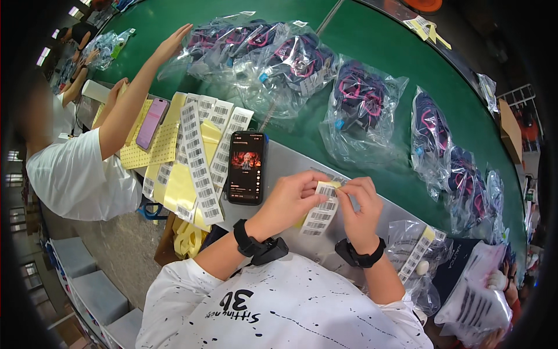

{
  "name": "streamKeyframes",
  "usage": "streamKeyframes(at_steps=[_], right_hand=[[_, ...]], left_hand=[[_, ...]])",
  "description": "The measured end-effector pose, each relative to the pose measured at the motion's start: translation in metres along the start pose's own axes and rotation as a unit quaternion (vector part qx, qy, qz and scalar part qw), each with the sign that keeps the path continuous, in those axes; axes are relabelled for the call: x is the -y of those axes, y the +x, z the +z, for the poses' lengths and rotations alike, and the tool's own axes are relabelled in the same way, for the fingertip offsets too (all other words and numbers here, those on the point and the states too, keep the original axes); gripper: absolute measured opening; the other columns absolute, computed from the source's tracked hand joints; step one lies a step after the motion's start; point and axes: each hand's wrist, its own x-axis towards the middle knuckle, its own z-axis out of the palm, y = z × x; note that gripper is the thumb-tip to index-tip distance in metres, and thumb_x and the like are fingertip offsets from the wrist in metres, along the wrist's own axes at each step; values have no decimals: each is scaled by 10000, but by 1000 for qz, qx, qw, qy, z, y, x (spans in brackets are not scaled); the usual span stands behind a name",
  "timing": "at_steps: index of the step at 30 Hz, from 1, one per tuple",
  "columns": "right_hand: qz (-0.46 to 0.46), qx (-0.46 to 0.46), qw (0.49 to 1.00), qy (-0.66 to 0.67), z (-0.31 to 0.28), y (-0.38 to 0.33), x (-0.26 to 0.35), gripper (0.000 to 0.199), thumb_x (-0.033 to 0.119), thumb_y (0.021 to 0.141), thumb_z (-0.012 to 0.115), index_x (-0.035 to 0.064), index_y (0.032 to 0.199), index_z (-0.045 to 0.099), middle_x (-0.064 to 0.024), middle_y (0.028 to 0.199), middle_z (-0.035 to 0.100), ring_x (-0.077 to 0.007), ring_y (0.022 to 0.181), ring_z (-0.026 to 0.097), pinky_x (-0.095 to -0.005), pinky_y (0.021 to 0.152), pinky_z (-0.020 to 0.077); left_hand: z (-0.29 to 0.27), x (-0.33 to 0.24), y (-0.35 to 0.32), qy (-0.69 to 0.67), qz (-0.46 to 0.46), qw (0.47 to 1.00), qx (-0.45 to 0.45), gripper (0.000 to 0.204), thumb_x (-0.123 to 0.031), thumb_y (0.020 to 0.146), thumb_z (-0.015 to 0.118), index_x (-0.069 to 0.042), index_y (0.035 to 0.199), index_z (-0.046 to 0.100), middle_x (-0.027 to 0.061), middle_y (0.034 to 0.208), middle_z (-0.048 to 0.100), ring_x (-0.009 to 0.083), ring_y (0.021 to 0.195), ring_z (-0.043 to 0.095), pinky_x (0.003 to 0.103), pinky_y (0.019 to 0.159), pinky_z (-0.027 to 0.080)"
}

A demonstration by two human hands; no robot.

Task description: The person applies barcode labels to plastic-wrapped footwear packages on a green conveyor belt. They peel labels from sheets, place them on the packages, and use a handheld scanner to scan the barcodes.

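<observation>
Between both hands is a short strip of white barcode labels on yellow backing, held above the metal ledge. My left hand is closed on the strip's left side. My right hand pinches at the strip's upper right corner; whether a label is coming loose there I cannot make out. A black phone with a lit screen lies left of my left hand. Beyond my hands, a clear plastic bag holding dark navy and pink shoes lies on the green work surface.
More bagged shoes sit along the green surface, with others at right. Label sheets spread left of the phone. A co-worker in white reaches across at left, near a pink-screened phone. Plastic bags lie at right.
</observation>
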Motion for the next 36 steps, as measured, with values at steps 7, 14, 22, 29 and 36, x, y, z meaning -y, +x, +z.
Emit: streamKeyframes(at_steps=[7, 14, 22, 29, 36], right_hand=[[-22, 8, 1000, 0, -8, 12, 0, 113, -56, 760, 685, -19, 805, 588, -128, 827, 588, -270, 760, 576, -338, 689, 461], [19, -19, 997, 77, -59, 113, -17, 63, -4, 836, 645, -16, 878, 599, -71, 869, 617, -153, 813, 575, -278, 728, 457], [224, -195, 953, 62, -60, 237, -190, 774, 25, 807, 693, 50, 1464, 287, -92, 930, 633, -149, 759, 604, -281, 614, 499], [235, -169, 953, 85, -61, 247, -216, 816, -78, 709, 668, 47, 1436, 320, -46, 758, 629, -125, 613, 589, -259, 528, 487], [216, -69, 964, -139, -98, 217, -219, 814, -5, 765, 658, 120, 1479, 288, -76, 783, 681, -153, 641, 658, -319, 556, 582]], left_hand=[[-7, 25, 16, -38, -4, 999, -3, 467, 62, 858, 621, 40, 1296, 460, 154, 1209, 614, 168, 1020, 651, 265, 850, 536], [-13, 26, 26, -8, -28, 999, -31, 468, 39, 864, 627, 55, 1297, 451, 177, 1249, 596, 188, 1015, 661, 281, 865, 532], [-7, 46, 26, -100, -21, 995, -8, 368, -37, 908, 633, 29, 1245, 503, 135, 1177, 633, 159, 1036, 636, 278, 886, 516], [-13, 51, 20, -91, -20, 995, -33, 345, -61, 916, 634, 26, 1230, 520, 120, 1165, 641, 140, 1019, 629, 268, 871, 513], [-13, 50, 20, -81, -30, 996, -29, 354, -40, 916, 617, 23, 1249, 515, 123, 1164, 631, 141, 1012, 633, 267, 876, 513]])
